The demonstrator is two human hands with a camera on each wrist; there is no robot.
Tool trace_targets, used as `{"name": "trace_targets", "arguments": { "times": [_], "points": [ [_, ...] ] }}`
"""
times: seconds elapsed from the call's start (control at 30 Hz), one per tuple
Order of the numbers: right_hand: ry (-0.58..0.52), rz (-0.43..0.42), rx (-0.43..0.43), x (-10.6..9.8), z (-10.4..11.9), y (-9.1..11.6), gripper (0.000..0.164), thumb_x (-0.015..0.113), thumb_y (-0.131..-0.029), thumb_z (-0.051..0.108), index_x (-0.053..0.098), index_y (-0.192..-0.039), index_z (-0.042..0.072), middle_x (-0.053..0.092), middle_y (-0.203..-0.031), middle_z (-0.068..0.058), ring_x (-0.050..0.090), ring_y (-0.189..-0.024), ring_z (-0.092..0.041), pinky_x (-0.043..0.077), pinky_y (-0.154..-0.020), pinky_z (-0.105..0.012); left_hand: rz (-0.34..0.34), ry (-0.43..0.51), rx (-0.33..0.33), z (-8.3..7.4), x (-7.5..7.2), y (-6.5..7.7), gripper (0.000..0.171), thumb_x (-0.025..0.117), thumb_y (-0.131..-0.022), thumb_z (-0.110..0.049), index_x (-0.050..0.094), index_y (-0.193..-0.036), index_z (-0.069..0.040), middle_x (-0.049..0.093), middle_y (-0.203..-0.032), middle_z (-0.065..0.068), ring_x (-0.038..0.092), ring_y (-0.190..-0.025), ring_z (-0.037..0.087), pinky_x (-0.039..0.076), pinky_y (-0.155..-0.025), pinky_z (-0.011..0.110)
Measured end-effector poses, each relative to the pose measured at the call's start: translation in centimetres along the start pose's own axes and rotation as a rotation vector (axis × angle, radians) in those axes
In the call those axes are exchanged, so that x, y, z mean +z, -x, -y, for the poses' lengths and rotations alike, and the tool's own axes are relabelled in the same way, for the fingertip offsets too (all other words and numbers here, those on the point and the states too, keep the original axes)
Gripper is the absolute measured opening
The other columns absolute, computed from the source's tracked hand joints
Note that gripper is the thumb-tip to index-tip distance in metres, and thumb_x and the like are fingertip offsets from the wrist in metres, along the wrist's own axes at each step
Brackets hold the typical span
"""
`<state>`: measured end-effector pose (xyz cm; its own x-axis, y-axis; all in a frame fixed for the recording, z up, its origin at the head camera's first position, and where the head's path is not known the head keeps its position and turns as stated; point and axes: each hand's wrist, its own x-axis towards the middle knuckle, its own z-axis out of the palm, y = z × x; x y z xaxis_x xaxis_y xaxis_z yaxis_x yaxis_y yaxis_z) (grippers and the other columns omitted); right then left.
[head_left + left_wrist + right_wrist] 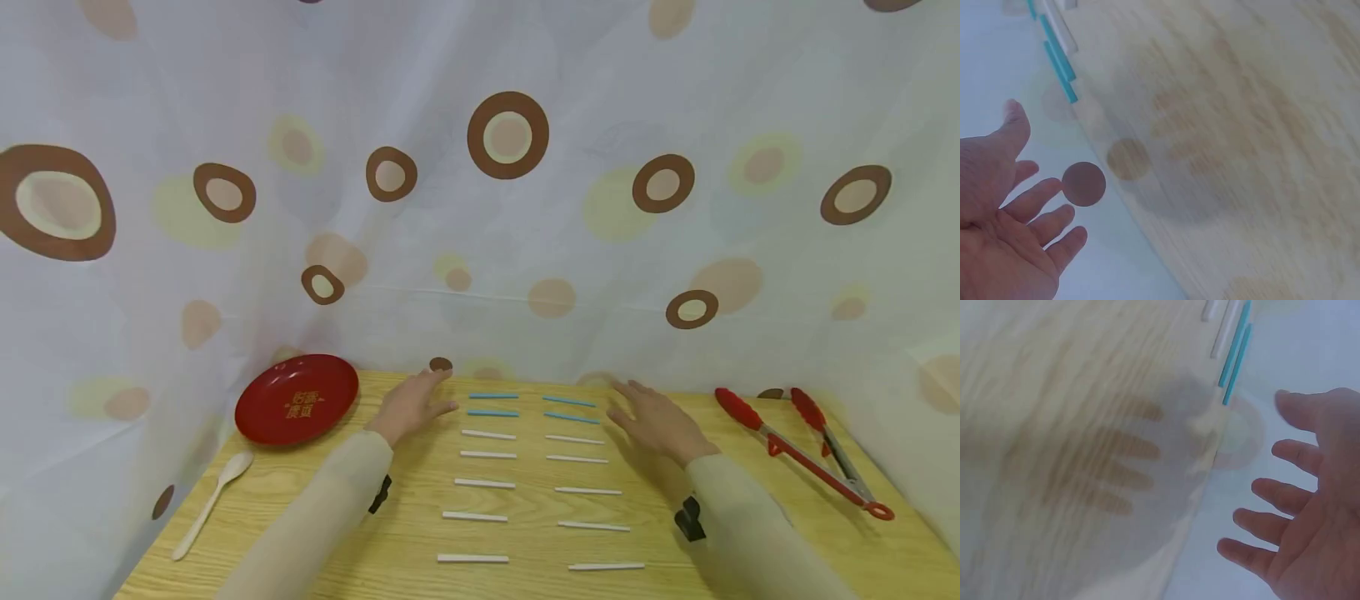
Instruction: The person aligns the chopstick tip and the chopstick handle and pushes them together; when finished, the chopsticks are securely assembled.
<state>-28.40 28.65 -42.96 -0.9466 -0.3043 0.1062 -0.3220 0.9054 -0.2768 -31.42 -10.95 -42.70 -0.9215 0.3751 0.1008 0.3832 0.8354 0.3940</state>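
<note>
Two columns of thin sticks lie on the table, each with two blue ones at the far end and several white ones nearer. My left hand is just left of the left pair of blue sticks, its fingers extended and holding nothing. Beside the right pair of blue sticks, my right hand hovers with fingers spread and likewise holds nothing. The white sticks run towards the near edge in the left column, facing the white sticks of the right column. Both wrist views show bare palms, with hand shadows on the wood.
A red plate with gold characters stands at the back left of the wooden table. In front of it lies a pale spoon. Red-tipped tongs lie spread at the right. A dotted curtain hangs behind.
</note>
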Motion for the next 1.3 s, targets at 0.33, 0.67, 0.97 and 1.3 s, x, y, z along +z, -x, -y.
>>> {"name": "trace_targets", "arguments": {
  "times": [0.33, 0.67, 0.97, 1.3],
  "points": [
    [0.012, 0.065, -0.048, -0.7, 1.7, -2.1, 0.042, 0.063, -0.098, 0.021, 0.058, -0.133, -0.003, 0.06, -0.127, -0.025, 0.056, -0.114, -0.047, 0.043, -0.095, -0.059, -0.04, -0.021, 0.081, -1.6, 0.6, -2.3, 0.045, 0.071, -0.092, -0.028, 0.062, -0.131, -0.007, 0.062, -0.128, 0.011, 0.06, -0.113, 0.029, 0.05, -0.092, 0.045],
    [0.071, 0.068, -0.111, -0.4, 2.5, -4.1, 0.027, 0.07, -0.092, 0.012, 0.071, -0.116, -0.001, 0.068, -0.116, -0.017, 0.062, -0.106, -0.041, 0.049, -0.089, -0.053, -0.021, -0.051, 0.076, -2.9, 1.4, -4.7, 0.035, 0.073, -0.091, -0.023, 0.068, -0.122, -0.007, 0.067, -0.117, 0.01, 0.064, -0.103, 0.024, 0.054, -0.08, 0.038],
    [0.056, 0.044, -0.095, 0.6, 3.0, -5.6, 0.024, 0.068, -0.093, 0.01, 0.07, -0.113, -0.002, 0.069, -0.103, -0.016, 0.065, -0.094, -0.034, 0.053, -0.079, -0.049, 0.022, -0.032, 0.036, -3.8, 2.4, -6.4, 0.029, 0.071, -0.093, -0.021, 0.069, -0.12, -0.009, 0.067, -0.112, 0.007, 0.063, -0.101, 0.022, 0.053, -0.083, 0.036],
    [0.017, 0.064, -0.038, 2.8, 3.1, -7.4, 0.02, 0.073, -0.089, 0.013, 0.073, -0.107, 0.005, 0.067, -0.097, -0.008, 0.063, -0.09, -0.027, 0.053, -0.078, -0.045, 0.058, -0.063, 0.047, -3.5, 3.7, -7.5, 0.028, 0.072, -0.093, -0.019, 0.069, -0.119, -0.011, 0.066, -0.117, 0.004, 0.061, -0.105, 0.022, 0.051, -0.085, 0.036]
  ]
}}
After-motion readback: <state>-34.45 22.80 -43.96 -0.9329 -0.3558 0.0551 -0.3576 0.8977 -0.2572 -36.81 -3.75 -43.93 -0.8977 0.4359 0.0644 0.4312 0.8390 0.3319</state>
